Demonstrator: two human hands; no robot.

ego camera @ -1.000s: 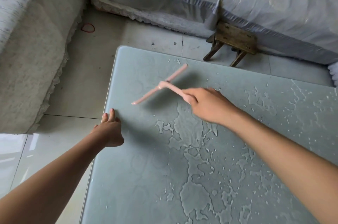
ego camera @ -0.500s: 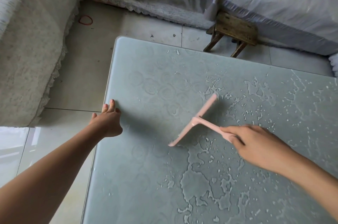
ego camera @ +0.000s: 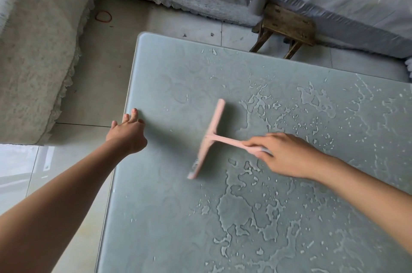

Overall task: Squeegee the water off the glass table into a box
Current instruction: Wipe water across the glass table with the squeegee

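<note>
Both your hands are working, right hand [ego camera: 283, 154] gripping the squeegee [ego camera: 214, 130], left hand [ego camera: 127, 136] resting loose-fingered on the glass table [ego camera: 178, 217]; be pressing it flat through the water [ego camera: 240, 208].

glass table [ego camera: 178, 85] looking frosted, matt — water [ego camera: 240, 208] glistening near right hand [ego camera: 287, 156] fingers | squeegee [ego camera: 211, 136] showing smooth pink plastic | stool [ego camera: 287, 23] showing rough wood

Right hand [ego camera: 283, 154] grips pink squeegee [ego camera: 209, 138] on wet glass table [ego camera: 178, 217].
</note>
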